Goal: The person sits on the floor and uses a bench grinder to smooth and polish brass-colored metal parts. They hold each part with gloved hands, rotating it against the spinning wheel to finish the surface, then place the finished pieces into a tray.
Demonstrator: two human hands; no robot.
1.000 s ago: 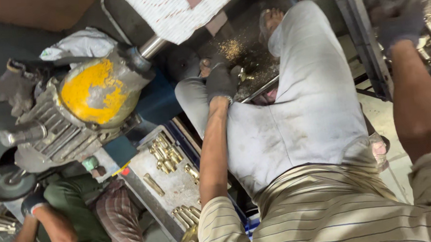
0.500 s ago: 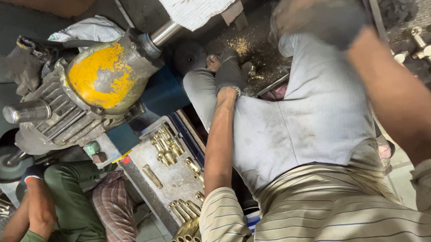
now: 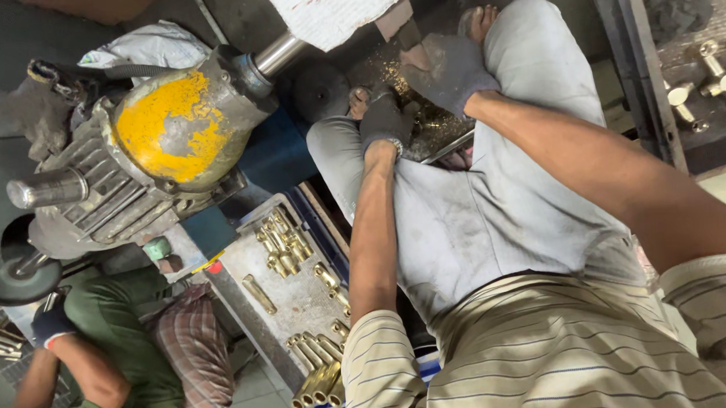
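My left hand (image 3: 384, 121) wears a dark glove and is curled into a fist just right of a black round wheel (image 3: 321, 91) on the machine's shaft. Whatever it may hold is hidden inside the glove. My right hand (image 3: 451, 69), also in a dark glove, rests back-up just beyond the left, over a patch of brass shavings (image 3: 425, 128). Its fingers point toward the wheel and their grip is hidden. Both forearms reach out over my grey trouser knees (image 3: 494, 214). My bare toes (image 3: 477, 19) show beyond the right hand.
A grey motor with a worn yellow end cap (image 3: 172, 131) lies at the left. Below it a metal tray (image 3: 302, 304) holds several brass fittings. Another person in green, with a gloved hand (image 3: 54, 319), crouches at lower left. More brass fittings (image 3: 716, 74) sit at upper right.
My right hand has come down from the upper right to beside my left hand near the wheel. The left hand has stayed in place.
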